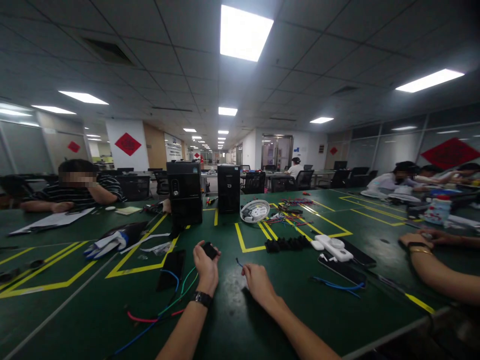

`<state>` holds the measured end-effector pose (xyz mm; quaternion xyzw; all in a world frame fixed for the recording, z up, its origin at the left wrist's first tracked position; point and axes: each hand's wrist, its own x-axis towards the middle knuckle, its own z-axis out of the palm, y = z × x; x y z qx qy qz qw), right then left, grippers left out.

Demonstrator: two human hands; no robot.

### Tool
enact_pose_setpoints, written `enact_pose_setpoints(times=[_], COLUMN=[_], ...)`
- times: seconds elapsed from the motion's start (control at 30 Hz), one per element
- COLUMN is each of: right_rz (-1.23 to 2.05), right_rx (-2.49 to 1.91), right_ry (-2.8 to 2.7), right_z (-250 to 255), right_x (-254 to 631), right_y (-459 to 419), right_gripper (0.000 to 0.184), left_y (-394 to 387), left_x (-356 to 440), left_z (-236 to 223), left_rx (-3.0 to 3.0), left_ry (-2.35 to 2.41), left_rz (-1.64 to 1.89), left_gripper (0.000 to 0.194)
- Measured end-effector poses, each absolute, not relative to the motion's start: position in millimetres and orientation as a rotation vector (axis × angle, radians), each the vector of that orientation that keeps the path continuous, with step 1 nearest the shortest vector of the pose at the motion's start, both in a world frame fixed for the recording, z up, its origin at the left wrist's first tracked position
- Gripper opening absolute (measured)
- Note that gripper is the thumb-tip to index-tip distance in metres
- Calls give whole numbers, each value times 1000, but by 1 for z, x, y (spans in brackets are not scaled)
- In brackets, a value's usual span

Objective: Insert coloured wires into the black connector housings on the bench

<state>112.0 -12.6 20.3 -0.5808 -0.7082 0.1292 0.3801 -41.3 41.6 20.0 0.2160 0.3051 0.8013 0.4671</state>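
My left hand [205, 265], with a dark band at its wrist, is closed around a small black block [210, 250] that looks like a connector housing. Green wires [183, 289], a blue wire [140, 332] and a red wire [141, 318] trail over the table left of that wrist; whether they join the block is hidden. Just to the right, my right hand [258, 282] pinches a short blue wire [239, 262], its end pointing toward the left hand. The two hands are apart. Beyond them lies a row of similar black blocks [287, 244].
Two black boxes [184, 192] stand behind on the green table. A white basket [255, 211], loose coloured wires [287, 217], a white device [333, 247], phones [343, 270] and blue wires [337, 285] lie about. A dark phone-like slab [171, 270] lies at left. Other people's arms [431, 260] rest at right.
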Motion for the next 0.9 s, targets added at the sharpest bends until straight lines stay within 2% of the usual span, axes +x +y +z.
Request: enact_pose_setpoints(times=[0.13,0.3,0.37,0.47,0.57,0.63,0.77,0.9], right_rz=[235,162,102,43,-146,-179,-251,-336], right_rx=[-1485,-1325,-1373,-1597,-2126,-2302,-2229,-2093], right_ry=[-1772,-2001,-2029,-1924,-1787,-1796,-1906,-1907], right_z=[56,94,90,66,35,20,18,39], right_x=[103,68,91,171,258,295,308,272], right_y=[2,18,11,-16,-52,-68,-72,-50], right_gripper=[40,33,34,37,33,26,18,26], left_y=[36,11,6,7,12,14,13,10], left_x=[-36,2,6,3,5,10,14,8], left_z=[13,-6,-11,-13,-11,-10,-8,-5], left_rx=[625,680,682,640,520,451,457,547], left_ry=[804,716,725,730,718,693,665,642], left_rz=[1824,1462,1393,1291,1244,1219,1200,1226], left_gripper=[33,32,33,32,31,33,30,32])
